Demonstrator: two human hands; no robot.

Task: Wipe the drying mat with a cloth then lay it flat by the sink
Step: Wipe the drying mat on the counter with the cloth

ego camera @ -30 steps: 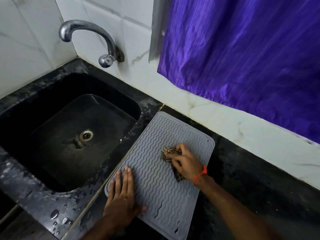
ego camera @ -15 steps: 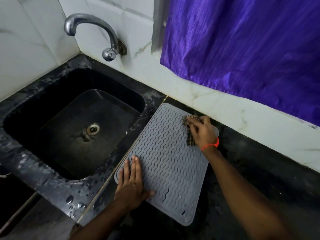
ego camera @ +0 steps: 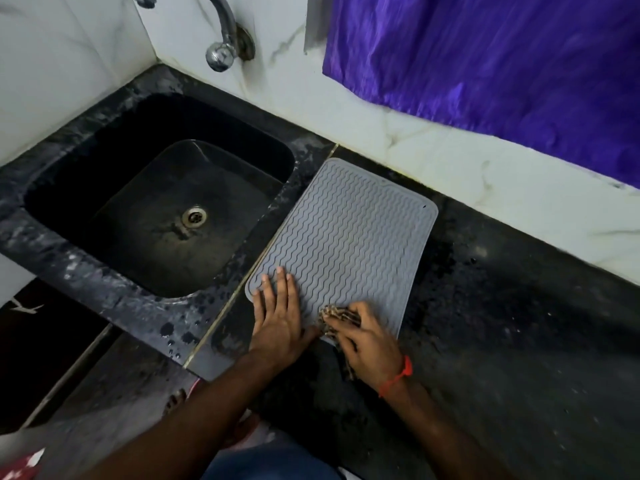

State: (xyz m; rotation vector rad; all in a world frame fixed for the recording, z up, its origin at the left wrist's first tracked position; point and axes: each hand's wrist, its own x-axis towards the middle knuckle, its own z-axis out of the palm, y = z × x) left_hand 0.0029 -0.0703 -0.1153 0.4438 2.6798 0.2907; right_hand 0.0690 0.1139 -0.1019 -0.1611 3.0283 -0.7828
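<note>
A grey ribbed drying mat (ego camera: 349, 233) lies flat on the black counter, just right of the sink. My left hand (ego camera: 280, 315) rests palm down, fingers spread, on the mat's near left corner. My right hand (ego camera: 367, 341) presses a small brown patterned cloth (ego camera: 334, 315) onto the mat's near edge. The cloth is bunched under my fingers and mostly hidden by them. A red thread band circles my right wrist.
A black sink (ego camera: 162, 202) with a metal drain sits left of the mat. A chrome tap (ego camera: 221, 46) sticks out of the white tiled wall above it. A purple curtain (ego camera: 502, 64) hangs at the back right. Wet black counter (ego camera: 512, 323) stretches to the right.
My right hand has swept the cloth from the mat's far right corner down to its near edge. My left hand has stayed on the near left corner. The view has tilted downward.
</note>
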